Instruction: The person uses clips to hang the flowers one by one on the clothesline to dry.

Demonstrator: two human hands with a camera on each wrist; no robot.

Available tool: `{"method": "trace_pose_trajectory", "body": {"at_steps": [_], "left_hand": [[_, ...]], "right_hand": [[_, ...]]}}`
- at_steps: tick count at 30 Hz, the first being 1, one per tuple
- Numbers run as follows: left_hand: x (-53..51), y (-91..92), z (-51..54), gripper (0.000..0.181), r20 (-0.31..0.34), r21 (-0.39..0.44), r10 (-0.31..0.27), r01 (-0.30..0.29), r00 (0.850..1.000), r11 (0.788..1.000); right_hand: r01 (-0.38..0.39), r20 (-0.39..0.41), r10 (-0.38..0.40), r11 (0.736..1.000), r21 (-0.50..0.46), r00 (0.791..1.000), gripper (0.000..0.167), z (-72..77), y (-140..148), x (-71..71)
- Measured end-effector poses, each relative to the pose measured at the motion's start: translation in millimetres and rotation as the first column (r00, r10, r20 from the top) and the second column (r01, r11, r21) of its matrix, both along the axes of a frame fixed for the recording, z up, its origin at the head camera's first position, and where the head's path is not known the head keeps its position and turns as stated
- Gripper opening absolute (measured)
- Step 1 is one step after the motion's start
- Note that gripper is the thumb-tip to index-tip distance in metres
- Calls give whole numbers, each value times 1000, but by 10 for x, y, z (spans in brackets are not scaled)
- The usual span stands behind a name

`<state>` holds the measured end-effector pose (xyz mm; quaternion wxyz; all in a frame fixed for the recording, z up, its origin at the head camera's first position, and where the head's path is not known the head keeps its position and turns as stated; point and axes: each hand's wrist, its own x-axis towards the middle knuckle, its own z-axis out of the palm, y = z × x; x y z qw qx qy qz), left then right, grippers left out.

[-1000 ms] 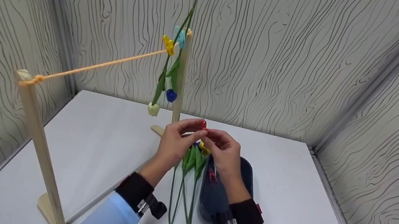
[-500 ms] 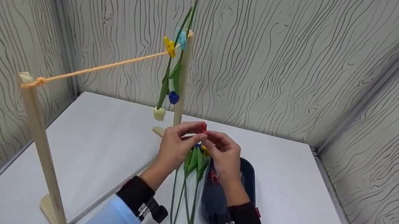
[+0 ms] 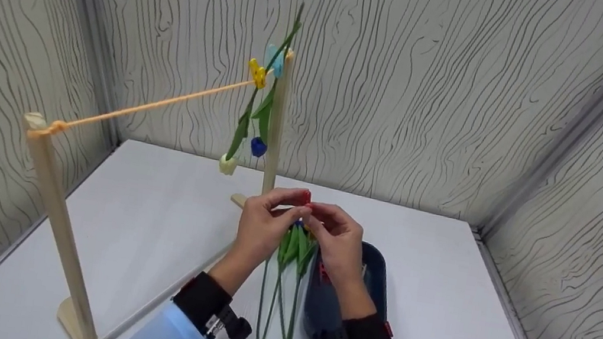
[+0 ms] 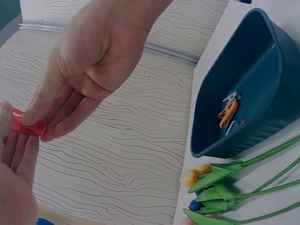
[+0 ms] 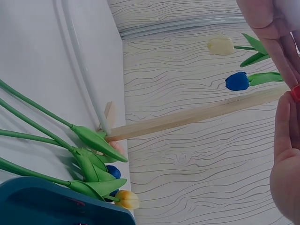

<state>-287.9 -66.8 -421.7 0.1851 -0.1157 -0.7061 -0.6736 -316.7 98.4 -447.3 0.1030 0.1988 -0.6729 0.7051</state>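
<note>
A red clothespin (image 3: pixel 307 197) is held between my two hands above the table, most of it covered by fingers in the head view. My left hand (image 3: pixel 263 222) pinches it from one side, and the thumb and fingers of my right hand (image 3: pixel 340 238) pinch it from the other. The left wrist view shows the clothespin (image 4: pixel 29 125) more fully. Under the hands lie several artificial tulips (image 3: pixel 293 246) with green stems, yellow and blue heads among them. Beside them stands a dark blue bin (image 3: pixel 380 265), partly hidden by my right forearm, with clothespins (image 4: pixel 228 112) inside.
An orange cord (image 3: pixel 162 102) runs between two wooden posts (image 3: pixel 61 217). Near the far post, a yellow clothespin (image 3: pixel 257 73) and a light blue one (image 3: pixel 276 61) hold a white tulip (image 3: pixel 227 165) and a blue tulip (image 3: pixel 258 147) head down. Patterned walls enclose the table.
Both hands stay together on the red clothespin with little movement. The hanging tulips swing, the white head first to the right, then back to the left.
</note>
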Motion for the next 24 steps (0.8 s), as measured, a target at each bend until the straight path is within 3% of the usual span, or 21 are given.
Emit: {"method": "trace_pose_trajectory", "body": {"at_steps": [8, 11, 19, 24], "left_hand": [[-11, -17, 80, 28, -21, -36, 64, -65, 998, 997], [-29, -27, 118, 26, 2, -40, 72, -72, 997, 997], [-81, -87, 196, 19, 67, -33, 26, -24, 997, 999], [-96, -104, 242, 13, 60, -14, 15, -14, 998, 1000]], "right_hand": [[-28, 12, 28, 999, -15, 1000, 25, 27, -19, 3], [-34, 17, 35, 999, -17, 999, 25, 49, -22, 4], [-42, 10, 42, 999, 26, 999, 24, 101, -14, -3], [-69, 15, 68, 996, 50, 998, 24, 167, 4, -19]]}}
